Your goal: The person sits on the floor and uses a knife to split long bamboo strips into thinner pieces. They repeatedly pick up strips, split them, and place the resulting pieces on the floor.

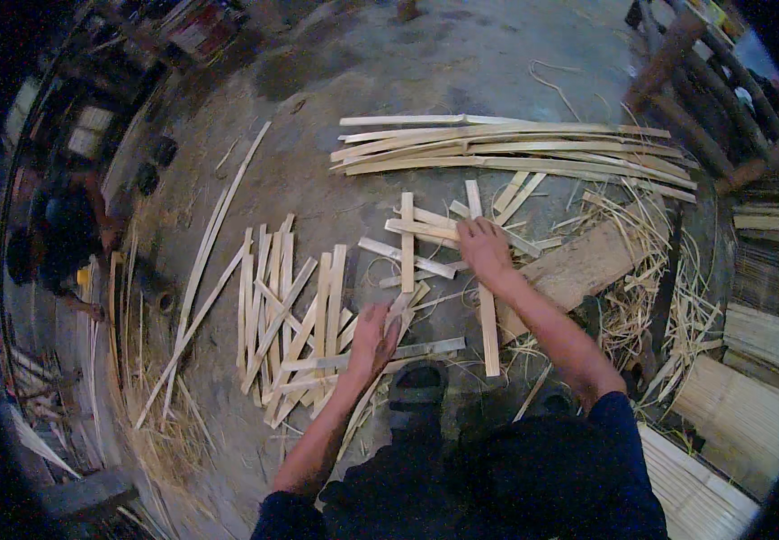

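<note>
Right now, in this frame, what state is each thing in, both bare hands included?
Long pale bamboo-like strips: loosely grouped, roughly parallel.
Short pale flat wooden strips: scattered, many crossing.
Thin pale curly shavings: tangled heap.
Brown flat wooden board: partly covered by shavings.
Left hand: among short strips, grip unclear.
Right hand: touching short strips, grip unclear.

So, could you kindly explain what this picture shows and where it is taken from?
There is no machine: a wide head-worn camera looks down at the wearer's bare left hand and right hand. Short wooden strips lie on the floor, with long strips beyond them, and a board and tangled strands to the right. The right hand is on short strips; the left hand is at the edge of another pile, though I cannot tell whether either grip is closed on one. Another person shows at far left.
</note>
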A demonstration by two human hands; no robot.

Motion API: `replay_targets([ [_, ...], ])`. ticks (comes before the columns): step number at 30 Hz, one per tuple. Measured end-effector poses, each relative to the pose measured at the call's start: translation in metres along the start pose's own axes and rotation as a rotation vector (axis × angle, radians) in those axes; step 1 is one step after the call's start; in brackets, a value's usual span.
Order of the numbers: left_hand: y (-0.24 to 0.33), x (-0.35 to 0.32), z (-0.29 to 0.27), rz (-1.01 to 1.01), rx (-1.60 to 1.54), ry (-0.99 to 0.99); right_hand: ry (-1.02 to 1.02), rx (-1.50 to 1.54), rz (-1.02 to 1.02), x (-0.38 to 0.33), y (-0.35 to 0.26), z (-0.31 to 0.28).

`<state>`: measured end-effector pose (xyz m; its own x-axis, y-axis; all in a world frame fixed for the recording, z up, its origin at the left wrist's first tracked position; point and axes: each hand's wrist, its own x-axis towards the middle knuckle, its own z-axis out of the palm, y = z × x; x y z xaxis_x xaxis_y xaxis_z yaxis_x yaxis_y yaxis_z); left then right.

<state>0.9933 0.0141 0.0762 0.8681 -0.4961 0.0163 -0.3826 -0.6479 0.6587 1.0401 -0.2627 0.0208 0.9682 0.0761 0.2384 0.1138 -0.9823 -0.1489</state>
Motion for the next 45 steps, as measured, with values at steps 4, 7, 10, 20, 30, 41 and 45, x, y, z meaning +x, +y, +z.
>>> replay_targets([
  [4, -0.016, 0.055, 0.032, -0.182, 0.229, 0.163, -0.115, -0.094, 0.11, 0.003, -0.027, 0.003],
  [7, -0.018, 0.083, 0.057, -0.239, 0.274, 0.156, -0.158, -0.141, 0.167, 0.006, -0.029, 0.004],
  [10, -0.008, 0.094, 0.064, -0.302, 0.106, 0.113, -0.202, -0.099, 0.202, 0.007, -0.027, -0.001],
  [20, -0.048, 0.082, 0.073, -0.446, -0.561, 0.408, -0.162, 0.143, 0.276, -0.001, -0.004, 0.004],
  [30, -0.005, 0.065, 0.036, -0.554, -1.132, 0.445, 0.06, 0.635, 0.472, -0.031, -0.026, -0.043],
  [41, 0.067, 0.078, 0.045, -0.547, -1.329, 0.13, 0.002, 1.418, 0.632, -0.075, -0.047, -0.065],
  [45, 0.065, 0.072, 0.062, -0.502, -1.35, 0.102, -0.133, 1.505, 0.763, -0.082, -0.055, -0.065],
])
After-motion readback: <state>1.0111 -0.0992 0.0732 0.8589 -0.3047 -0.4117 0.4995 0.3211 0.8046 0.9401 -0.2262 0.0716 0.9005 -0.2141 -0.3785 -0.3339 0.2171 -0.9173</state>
